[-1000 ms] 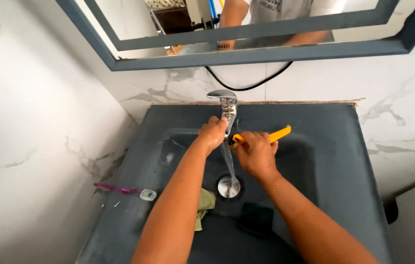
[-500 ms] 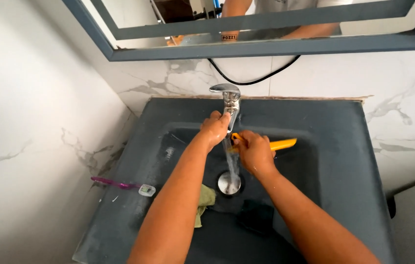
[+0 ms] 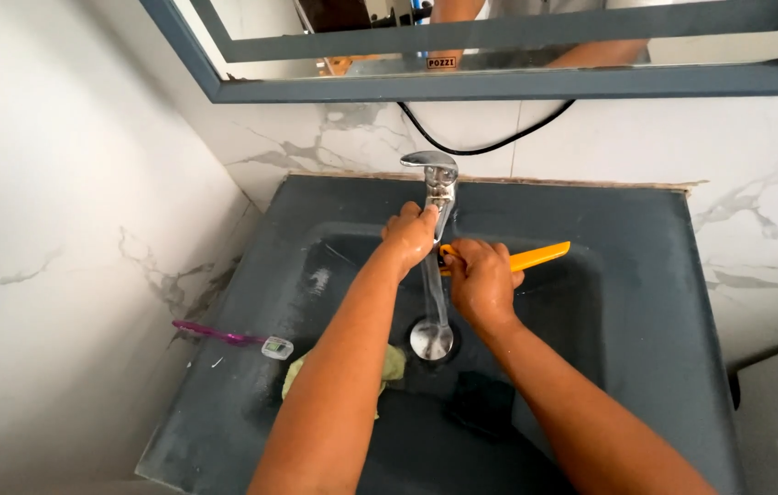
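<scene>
Right hand (image 3: 481, 284) around yellow tool (image 3: 536, 258)

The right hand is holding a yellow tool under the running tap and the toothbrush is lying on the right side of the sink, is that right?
Not quite. The purple toothbrush lies on the left side of the sink, as the head view shows. The right hand does hold the yellow tool by the running tap.

**Just one little label up on the mirror frame**

Not much to report on this front. The only label is a small rectangular tag (image 3: 441, 62), pale with dark print, stuck at the lower edge of the mirror (image 3: 499, 37). It sits well above the left grip (image 3: 410, 234), nearly straight up from it, and up and a bit left of the right grip (image 3: 479, 275). No packages, signs or screens anywhere.
</scene>
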